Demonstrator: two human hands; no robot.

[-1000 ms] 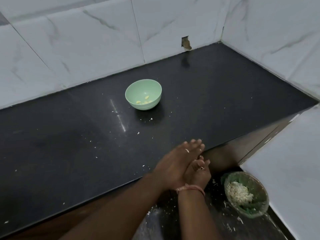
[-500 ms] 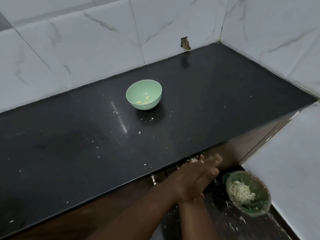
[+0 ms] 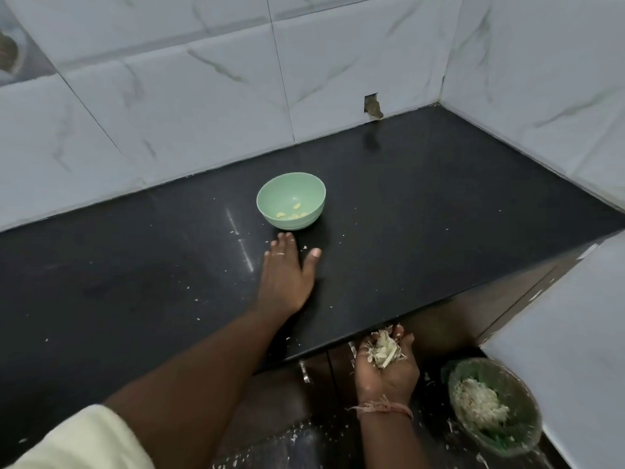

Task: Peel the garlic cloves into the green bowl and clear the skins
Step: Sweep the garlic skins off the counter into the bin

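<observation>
**Sleeve, ring and wrist thread**

The left arm wore a pale cream short sleeve [image 3: 81, 441], seen at lower left. A thin silvery ring [image 3: 280, 254] circled one finger. At lower centre-right, a frayed reddish-orange thread [image 3: 384, 408] wrapped the right wrist.

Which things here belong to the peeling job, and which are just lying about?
Job: green bowl holding cloves; skins cupped in right hand; left hand flat on counter; bin of skins.
Lying about: hole in wall tile.

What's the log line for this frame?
phase: clearing skins | left hand: flat on counter near bowl | right hand: cupping skins | bin: below right
</observation>
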